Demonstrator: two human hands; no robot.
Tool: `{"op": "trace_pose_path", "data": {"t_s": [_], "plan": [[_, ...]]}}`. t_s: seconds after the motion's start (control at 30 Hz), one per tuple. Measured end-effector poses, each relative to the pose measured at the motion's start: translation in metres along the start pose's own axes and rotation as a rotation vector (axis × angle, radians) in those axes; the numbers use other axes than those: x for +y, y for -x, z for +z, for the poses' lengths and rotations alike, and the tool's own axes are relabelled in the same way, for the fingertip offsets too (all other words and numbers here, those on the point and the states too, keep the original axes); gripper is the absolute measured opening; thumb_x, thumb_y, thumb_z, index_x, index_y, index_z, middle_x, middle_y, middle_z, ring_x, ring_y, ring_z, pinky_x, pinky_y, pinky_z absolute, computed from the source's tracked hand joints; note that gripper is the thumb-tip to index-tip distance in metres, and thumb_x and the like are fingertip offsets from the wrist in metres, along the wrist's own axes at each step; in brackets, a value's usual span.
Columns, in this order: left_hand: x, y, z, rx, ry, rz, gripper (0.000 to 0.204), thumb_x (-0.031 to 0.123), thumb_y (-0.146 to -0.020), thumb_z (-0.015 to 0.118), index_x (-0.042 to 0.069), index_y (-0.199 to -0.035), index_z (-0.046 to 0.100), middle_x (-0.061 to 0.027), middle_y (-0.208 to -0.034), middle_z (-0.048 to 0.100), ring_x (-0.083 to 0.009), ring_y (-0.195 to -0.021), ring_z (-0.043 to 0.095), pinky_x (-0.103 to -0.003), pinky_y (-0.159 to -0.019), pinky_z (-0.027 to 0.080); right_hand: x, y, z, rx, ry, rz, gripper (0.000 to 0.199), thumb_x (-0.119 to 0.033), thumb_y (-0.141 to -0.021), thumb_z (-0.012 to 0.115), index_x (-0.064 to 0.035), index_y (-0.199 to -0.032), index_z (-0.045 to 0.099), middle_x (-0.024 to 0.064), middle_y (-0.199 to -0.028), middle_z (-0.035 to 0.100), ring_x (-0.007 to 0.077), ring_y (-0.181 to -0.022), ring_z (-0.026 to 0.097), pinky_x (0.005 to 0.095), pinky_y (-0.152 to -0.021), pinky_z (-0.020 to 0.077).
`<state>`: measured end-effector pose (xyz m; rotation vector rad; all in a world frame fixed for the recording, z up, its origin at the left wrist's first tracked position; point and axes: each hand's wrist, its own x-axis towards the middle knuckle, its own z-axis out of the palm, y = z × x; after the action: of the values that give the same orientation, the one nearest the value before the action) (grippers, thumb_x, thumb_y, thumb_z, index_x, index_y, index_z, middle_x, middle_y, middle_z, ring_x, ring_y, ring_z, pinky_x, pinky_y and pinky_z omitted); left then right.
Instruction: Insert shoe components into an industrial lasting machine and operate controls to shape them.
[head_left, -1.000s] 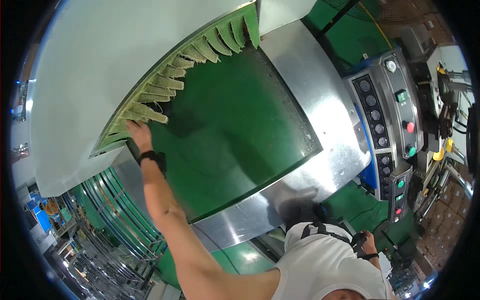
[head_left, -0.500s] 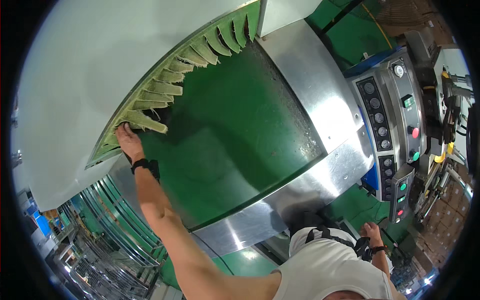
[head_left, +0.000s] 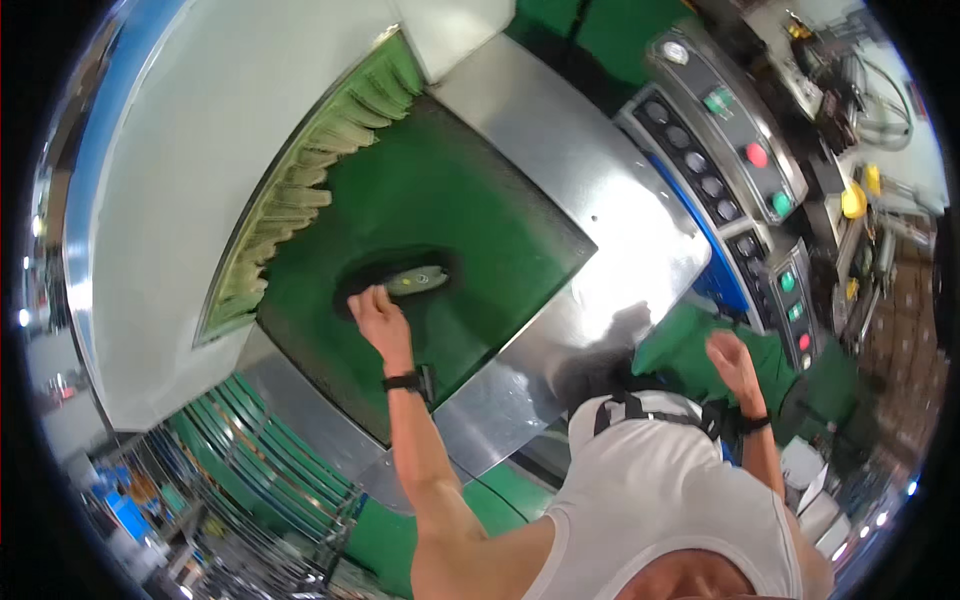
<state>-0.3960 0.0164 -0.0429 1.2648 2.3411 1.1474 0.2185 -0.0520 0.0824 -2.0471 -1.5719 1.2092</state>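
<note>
On the green conveyor belt [head_left: 470, 200], the fingertips of my left hand [head_left: 382, 322] close on the near-left end of a long, flat, grey-green piece with rounded ends [head_left: 420, 280]. Small light marks show on its top face. A dark patch surrounds it; I cannot tell whether this is shadow or part of the piece. Beyond my left hand hangs a fringe of frayed green strips [head_left: 300, 190] along the opening of a white machine housing [head_left: 210, 130]. My right hand [head_left: 733, 362], low at the right, has its fingers stretched out and holds nothing.
Bare metal plates [head_left: 570, 320] frame the belt. At the right stand control panels [head_left: 715, 130] with dials and red and green buttons. A metal rack of bars [head_left: 260, 470] is at the lower left. Stacked cartons [head_left: 910, 300] stand at the far right.
My left hand has come out from under the strips and moved right over the belt, and the grey-green piece now shows at its fingertips. My right hand has risen, its fingers straightened.
</note>
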Motion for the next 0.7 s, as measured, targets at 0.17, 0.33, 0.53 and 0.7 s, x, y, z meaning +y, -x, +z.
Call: {"op": "trace_pose_path", "data": {"t_s": [0.17,0.33,0.53,0.7], "plan": [[0.132,0.096,0.044,-0.312,0.286,0.046,0.011,0.007,-0.099,0.061,-0.003,-0.101,0.066,-0.0091,-0.091,0.051,-0.0178,-0.065,0.055,-0.033,-0.055,0.046,-0.101,-0.03,0.036,-0.051,0.228,-0.388,0.071,-0.031,-0.081,0.082,0.0063,-0.134,0.053,0.0257,-0.127,0.063,0.0387,-0.119,0.062,0.0439,-0.101,0.0502],[0.265,0.16,0.086,-0.499,0.396,0.44,0.006,0.001,-0.097,0.063,-0.004,-0.099,0.065,-0.0082,-0.088,0.05,-0.0148,-0.054,0.053,-0.03,-0.05,0.044,-0.146,-0.04,0.047,0.031,0.626,-0.593,0.09,-0.03,-0.068,0.088,0.0123,-0.134,0.045,0.0285,-0.123,0.06,0.0418,-0.111,0.062,0.0459,-0.096,0.0516],[0.427,0.226,0.117,-0.883,0.531,0.896,0.011,-0.001,-0.093,0.063,-0.001,-0.104,0.066,-0.0144,-0.092,0.056,-0.0311,-0.077,0.063,-0.041,-0.068,0.051,-0.067,0.007,-0.05,0.285,0.156,-0.211,0.071,-0.026,-0.072,0.08,0.0068,-0.128,0.05,0.0275,-0.113,0.064,0.0415,-0.107,0.064,0.0436,-0.09,0.0532],[0.558,0.282,0.141,-1.114,0.684,1.346,0.039,0.0,-0.09,0.067,0.0,-0.128,0.059,-0.0199,-0.121,0.057,-0.0341,-0.108,0.062,-0.04,-0.093,0.051,0.023,0.066,-0.115,0.523,-0.535,-0.022,0.08,-0.032,-0.073,0.086,0.0053,-0.135,0.052,0.017,-0.125,0.066,0.0263,-0.114,0.063,0.0385,-0.101,0.049]]}}
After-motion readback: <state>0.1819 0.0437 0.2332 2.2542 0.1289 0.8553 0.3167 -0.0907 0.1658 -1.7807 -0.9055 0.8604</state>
